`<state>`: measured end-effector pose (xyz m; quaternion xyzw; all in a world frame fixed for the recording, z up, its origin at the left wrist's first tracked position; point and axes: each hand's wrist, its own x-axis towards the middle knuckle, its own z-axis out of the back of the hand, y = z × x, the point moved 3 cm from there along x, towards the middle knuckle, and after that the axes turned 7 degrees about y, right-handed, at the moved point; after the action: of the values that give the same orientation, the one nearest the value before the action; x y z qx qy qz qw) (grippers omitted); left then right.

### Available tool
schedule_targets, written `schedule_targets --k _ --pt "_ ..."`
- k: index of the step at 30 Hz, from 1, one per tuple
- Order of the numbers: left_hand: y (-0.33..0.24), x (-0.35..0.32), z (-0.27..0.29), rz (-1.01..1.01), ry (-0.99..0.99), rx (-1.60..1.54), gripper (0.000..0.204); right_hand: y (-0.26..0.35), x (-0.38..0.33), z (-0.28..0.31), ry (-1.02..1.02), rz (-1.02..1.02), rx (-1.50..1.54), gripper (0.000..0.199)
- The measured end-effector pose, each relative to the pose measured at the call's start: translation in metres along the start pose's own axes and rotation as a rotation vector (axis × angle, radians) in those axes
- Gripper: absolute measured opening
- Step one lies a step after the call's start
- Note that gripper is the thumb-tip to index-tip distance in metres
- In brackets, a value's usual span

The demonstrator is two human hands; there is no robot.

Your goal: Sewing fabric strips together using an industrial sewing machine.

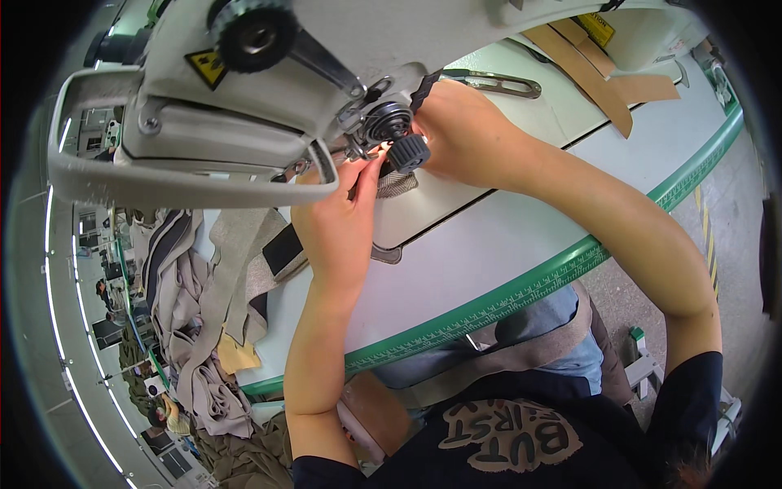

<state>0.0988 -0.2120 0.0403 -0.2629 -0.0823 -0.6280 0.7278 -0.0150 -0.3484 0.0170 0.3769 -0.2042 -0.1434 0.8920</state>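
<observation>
Left hand (338, 224): centre of the frame, fingers stretched up toward the needle area, fingertips pressed together on something small under the machine head; we cannot tell what they pinch, perhaps thread.

Right hand (464, 130): upper centre, curled around the back of the black knurled knob (407, 152); whether its grip is closed on anything we cannot tell, since the fingertips are hidden.

Grey woven fabric piece (397, 185): just below the knob, lying on the machine bed between the two hands. We judge it light, soft and limp, apt to shift; best held flat near its edge with fingertips.

Sewing machine head (269, 73): off-white, fills the upper left and centre, with a black handwheel (254, 37).

Tabletop (505, 244): pale, with a green ruled edge running from lower left to upper right.

Tan strips (595, 77): upper right, laid on the tabletop.

Heap of grey and beige cloth (204, 326): left of the frame, hanging off the tabletop.
</observation>
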Motion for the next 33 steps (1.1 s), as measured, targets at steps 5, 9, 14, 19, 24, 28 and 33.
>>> schedule_targets --k 5,9,14,19,24,28,33 --pt "-0.01 -0.001 0.016 -0.008 -0.005 -0.022 0.012 0.01 -0.003 0.014 -0.011 -0.108 0.028 0.015" --pt "-0.016 -0.014 0.032 -0.024 -0.001 -0.024 0.014 0.012 -0.019 0.035 -0.06 -0.325 0.249 0.02" --pt "-0.009 -0.02 0.032 -0.188 0.06 0.052 0.017 0.011 -0.02 0.042 -0.05 -0.489 0.866 0.025" --pt "-0.003 -0.022 0.021 -0.314 0.114 0.119 0.017 0.001 -0.018 0.041 -0.093 -0.505 1.213 0.022" --pt "-0.002 -0.025 0.014 -0.276 0.116 0.05 0.018 -0.018 -0.017 0.043 -0.153 -0.412 1.172 0.022" --pt "0.0 -0.025 0.014 -0.285 0.119 0.069 0.02 -0.017 -0.019 0.05 -0.327 -0.399 1.094 0.024" --pt "0.002 -0.026 0.014 -0.275 0.131 0.058 0.021 0.02 -0.034 0.05 -0.162 -0.409 0.11 0.019"
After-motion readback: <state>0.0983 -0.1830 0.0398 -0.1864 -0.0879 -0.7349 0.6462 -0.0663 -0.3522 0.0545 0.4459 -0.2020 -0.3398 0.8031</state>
